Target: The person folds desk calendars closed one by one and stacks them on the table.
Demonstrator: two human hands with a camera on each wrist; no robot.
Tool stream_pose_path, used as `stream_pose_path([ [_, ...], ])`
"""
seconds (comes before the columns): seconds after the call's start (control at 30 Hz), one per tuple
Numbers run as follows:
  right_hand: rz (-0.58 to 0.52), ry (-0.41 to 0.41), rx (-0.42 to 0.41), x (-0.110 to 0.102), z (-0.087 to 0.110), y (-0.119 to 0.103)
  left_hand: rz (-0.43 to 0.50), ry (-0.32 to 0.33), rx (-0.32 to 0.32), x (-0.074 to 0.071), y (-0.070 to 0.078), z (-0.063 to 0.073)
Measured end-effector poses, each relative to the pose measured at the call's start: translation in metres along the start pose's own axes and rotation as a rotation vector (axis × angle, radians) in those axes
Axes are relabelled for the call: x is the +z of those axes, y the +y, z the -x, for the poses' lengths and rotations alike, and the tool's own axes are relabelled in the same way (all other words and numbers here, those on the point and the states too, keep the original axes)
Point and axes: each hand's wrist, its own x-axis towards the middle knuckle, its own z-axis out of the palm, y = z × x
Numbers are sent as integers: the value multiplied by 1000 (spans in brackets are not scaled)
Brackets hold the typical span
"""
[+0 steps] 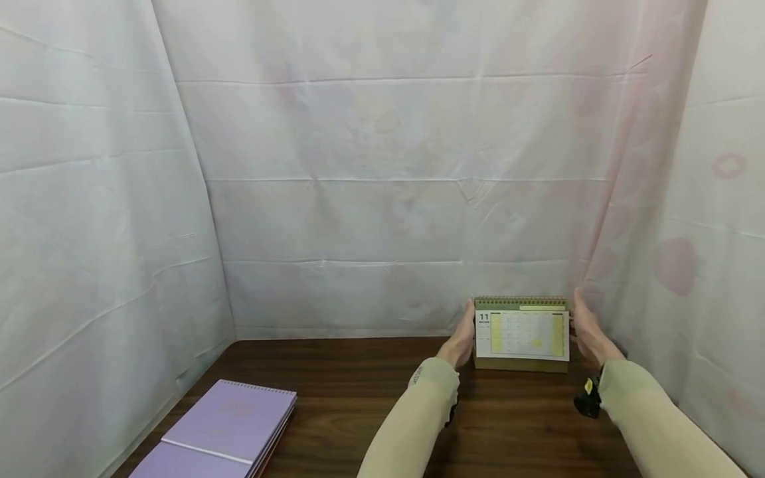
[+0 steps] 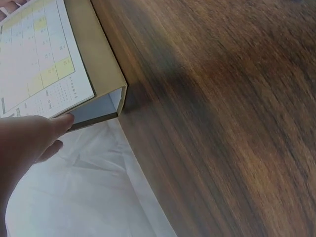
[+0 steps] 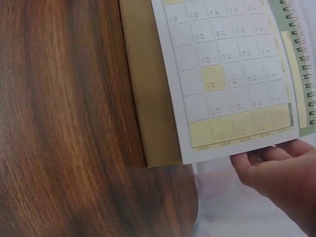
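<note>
A desk calendar (image 1: 522,335) stands upright like a tent at the back right of the table, spiral binding on top, its page marked 11. My left hand (image 1: 459,340) grips its left edge; in the left wrist view the thumb (image 2: 60,122) lies at the page side and another finger shows below it. On the opposite edge my right hand (image 1: 592,335) holds the calendar, and in the right wrist view the fingertips reach partly behind the page (image 3: 232,89). The brown cardboard base (image 2: 96,42) is hollow at its side.
Purple spiral notebooks (image 1: 233,418) lie stacked at the front left of the dark wooden table (image 1: 346,398). A pale curtain (image 1: 382,199) encloses the back and both sides, close behind the calendar.
</note>
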Motion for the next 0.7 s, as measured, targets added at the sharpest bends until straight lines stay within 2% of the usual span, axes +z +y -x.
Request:
stream_pose_path([
  [0.3,-7,124,85,1,4,-9,3,11,-20,-2,3,-2],
  [0.57,32,104,113,2,9,-14,2,49,-36,-3,10,9],
  [0.7,67,104,111,0,11,-15,10,52,-36,-4,12,9],
])
